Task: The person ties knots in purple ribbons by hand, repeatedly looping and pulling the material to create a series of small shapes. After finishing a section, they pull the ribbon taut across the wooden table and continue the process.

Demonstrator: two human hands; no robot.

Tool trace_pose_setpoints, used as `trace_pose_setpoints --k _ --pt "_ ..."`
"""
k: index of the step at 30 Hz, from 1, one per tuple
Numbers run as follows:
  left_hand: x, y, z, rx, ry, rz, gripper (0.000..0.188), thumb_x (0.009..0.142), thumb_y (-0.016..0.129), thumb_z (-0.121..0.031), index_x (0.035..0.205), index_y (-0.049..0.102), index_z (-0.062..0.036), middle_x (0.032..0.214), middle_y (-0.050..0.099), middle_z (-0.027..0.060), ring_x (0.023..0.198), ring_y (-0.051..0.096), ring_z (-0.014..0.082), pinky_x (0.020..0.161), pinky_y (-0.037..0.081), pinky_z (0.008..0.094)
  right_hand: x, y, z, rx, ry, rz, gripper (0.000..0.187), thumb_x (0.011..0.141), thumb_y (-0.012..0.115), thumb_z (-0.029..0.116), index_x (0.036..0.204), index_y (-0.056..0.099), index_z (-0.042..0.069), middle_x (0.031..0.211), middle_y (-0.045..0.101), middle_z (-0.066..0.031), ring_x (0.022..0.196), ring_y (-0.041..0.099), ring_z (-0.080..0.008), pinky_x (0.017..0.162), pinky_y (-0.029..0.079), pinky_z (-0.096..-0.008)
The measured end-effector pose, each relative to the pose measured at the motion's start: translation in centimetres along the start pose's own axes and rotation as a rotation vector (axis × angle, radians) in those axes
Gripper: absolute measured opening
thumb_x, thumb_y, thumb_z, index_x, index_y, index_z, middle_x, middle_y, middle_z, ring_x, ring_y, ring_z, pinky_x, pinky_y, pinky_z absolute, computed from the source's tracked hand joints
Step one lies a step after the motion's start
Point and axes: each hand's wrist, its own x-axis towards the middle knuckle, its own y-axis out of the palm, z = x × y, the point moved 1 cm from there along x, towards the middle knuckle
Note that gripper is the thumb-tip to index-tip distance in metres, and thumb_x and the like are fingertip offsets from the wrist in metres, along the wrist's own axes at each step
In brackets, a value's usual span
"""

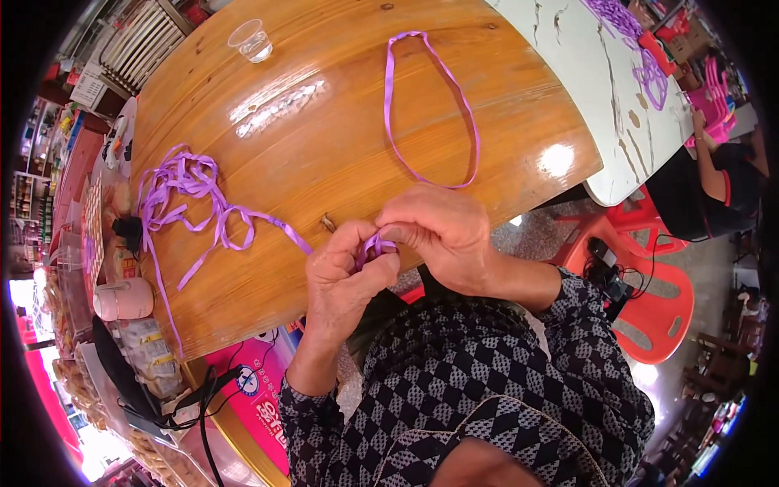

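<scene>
Round and glossy, the wooden table fills most of the view, its varnish catching bright glare, with a grey speckled floor below its near edge. At that near edge the left hand and right hand meet, both pinching a small coil of purple ribbon between fingertips and thumbs. From the coil one strand runs left across the wood to a loose tangle of ribbon near the left rim. Another strand lies as a long open loop stretching toward the far side. A clear plastic cup stands on the far left of the tabletop. Left of the table sit packaged goods and a pink bottle. To the right are red plastic chairs, a white marbled table with more purple ribbon, and another person seated at it.
</scene>
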Motion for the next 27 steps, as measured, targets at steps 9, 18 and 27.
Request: trace_pose_setpoints --k 9,18,27 --pt "0.0 0.7 2.1 0.400 0.453 -0.391 0.012 0.081 0.060 0.001 0.092 0.056 -0.0017 0.061 0.042 -0.0025 0.052 0.037 0.0044 0.047 0.032 0.0189 -0.5 1.3 0.8 0.683 0.632 -0.101 0.008 0.082 0.063 0.007 0.088 0.062 0.001 0.077 0.058 0.0020 0.068 0.050 -0.0033 0.059 0.041 -0.0177" --pt "-0.4 0.1 2.3 0.412 0.564 -0.350 0.016 0.083 0.062 -0.007 0.097 0.058 0.0000 0.068 0.057 0.0023 0.056 0.051 0.0061 0.050 0.040 0.0183 -0.9 1.3 0.1 0.956 0.811 0.008 0.016 0.082 0.064 0.011 0.093 0.058 0.001 0.081 0.058 0.0007 0.072 0.052 -0.0051 0.066 0.043 -0.0188" --pt "0.0 -1.4 -0.8 0.011 -0.130 0.017 0.011 0.081 0.054 -0.009 0.082 0.055 0.0022 0.065 0.059 0.0079 0.049 0.044 0.0054 0.044 0.033 0.0162 -1.7 0.7 -0.8 0.833 0.746 0.101 0.024 0.079 0.066 0.006 0.098 0.053 0.000 0.087 0.056 -0.0022 0.082 0.054 -0.0083 0.072 0.046 -0.0219"
